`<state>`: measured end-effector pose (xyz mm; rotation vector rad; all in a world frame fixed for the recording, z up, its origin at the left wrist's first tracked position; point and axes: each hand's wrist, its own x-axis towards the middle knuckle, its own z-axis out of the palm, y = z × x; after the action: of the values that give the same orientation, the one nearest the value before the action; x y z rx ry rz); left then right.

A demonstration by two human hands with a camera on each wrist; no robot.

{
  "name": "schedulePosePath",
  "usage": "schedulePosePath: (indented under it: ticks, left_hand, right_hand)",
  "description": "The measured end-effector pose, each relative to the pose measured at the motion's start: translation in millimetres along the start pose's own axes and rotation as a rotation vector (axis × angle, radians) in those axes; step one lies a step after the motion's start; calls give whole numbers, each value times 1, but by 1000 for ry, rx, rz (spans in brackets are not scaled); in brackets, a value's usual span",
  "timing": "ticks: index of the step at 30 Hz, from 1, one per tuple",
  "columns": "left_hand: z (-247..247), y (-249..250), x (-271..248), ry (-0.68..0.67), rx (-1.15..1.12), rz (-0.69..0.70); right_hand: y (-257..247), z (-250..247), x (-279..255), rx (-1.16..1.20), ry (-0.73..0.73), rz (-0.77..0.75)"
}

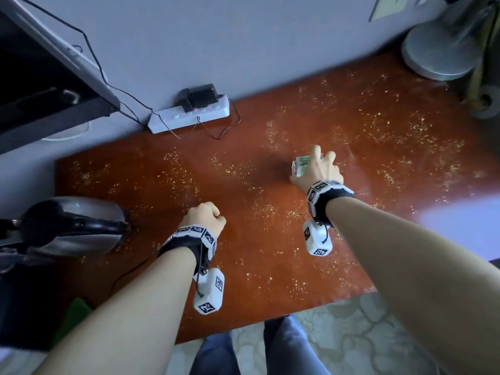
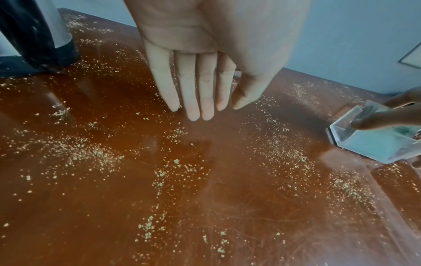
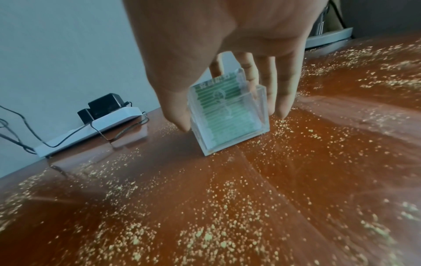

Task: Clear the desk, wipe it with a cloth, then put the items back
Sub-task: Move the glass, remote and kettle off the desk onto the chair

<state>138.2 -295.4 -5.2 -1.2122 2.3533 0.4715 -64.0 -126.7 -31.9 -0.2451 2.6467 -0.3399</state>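
On the reddish-brown desk (image 1: 243, 185), which is covered with small yellowish crumbs (image 3: 205, 237), the right hand (image 1: 316, 169) grips a clear plastic card holder (image 3: 227, 115) with green-striped cards inside. The thumb is on one side wall and the other fingers (image 3: 284, 86) are on the opposite wall and behind it; the holder is tilted, with its lower edge on the desk, right of centre. The left hand (image 2: 205, 59) holds nothing. Its fingers lie straight and together in the left wrist view and point down to the desk near the front edge; whether the tips touch the surface, I cannot tell. A white power strip (image 1: 189, 117) lies against the wall.
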Motion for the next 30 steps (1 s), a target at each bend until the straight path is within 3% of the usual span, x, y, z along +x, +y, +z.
schedulePosePath:
  ticks: [7, 13, 25, 30]
  left_hand:
    - [1, -9, -1, 14, -35, -18]
    - [-16, -45, -11, 66, -114, -53]
    - [-46, -194, -38, 111, -189, -190]
    - [-54, -223, -32, 118, -362, -200]
  right_hand:
    - [-1, -3, -4, 8, -37, 1]
    - [-21, -5, -23, -16, -22, -50]
    - [-157, 30, -112, -115, -21, -303]
    - [-203, 53, -141, -160, -40, -377]
